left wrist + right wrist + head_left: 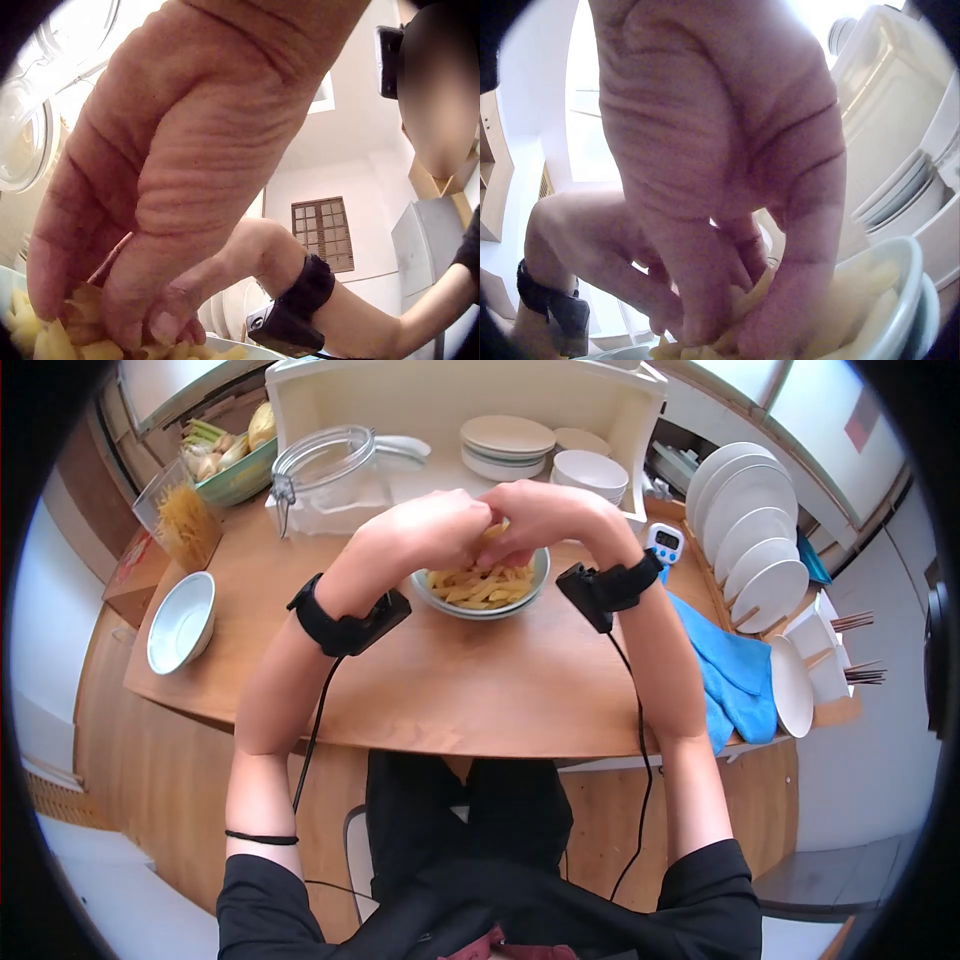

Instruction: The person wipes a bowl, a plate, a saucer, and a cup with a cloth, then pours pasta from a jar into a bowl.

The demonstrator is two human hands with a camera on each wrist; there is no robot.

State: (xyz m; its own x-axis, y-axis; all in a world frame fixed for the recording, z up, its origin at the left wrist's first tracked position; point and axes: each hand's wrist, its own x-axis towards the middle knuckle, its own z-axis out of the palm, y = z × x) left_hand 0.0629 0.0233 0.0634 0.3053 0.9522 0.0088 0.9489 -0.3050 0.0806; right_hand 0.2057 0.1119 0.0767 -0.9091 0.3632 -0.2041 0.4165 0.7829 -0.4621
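Pale yellow penne pasta (485,588) fills a light green bowl (540,582) near the middle of the table; a second bowl rim shows beneath it in the right wrist view. Over the bowl's far side, my left hand (440,528) and right hand (555,518) meet with fingertips pointing down. In the left wrist view, the left thumb and fingers pinch pieces of penne (84,315). A piece of penne (757,292) sits between the right thumb and fingers in the right wrist view. Both hands hide part of the pasta.
An empty pale bowl (182,622) stands at left, near a container of dry spaghetti (188,525). Behind are a glass jar (330,480) and stacked plates (507,435). At right are a timer (664,542), a blue cloth (720,680) and racked plates (745,490).
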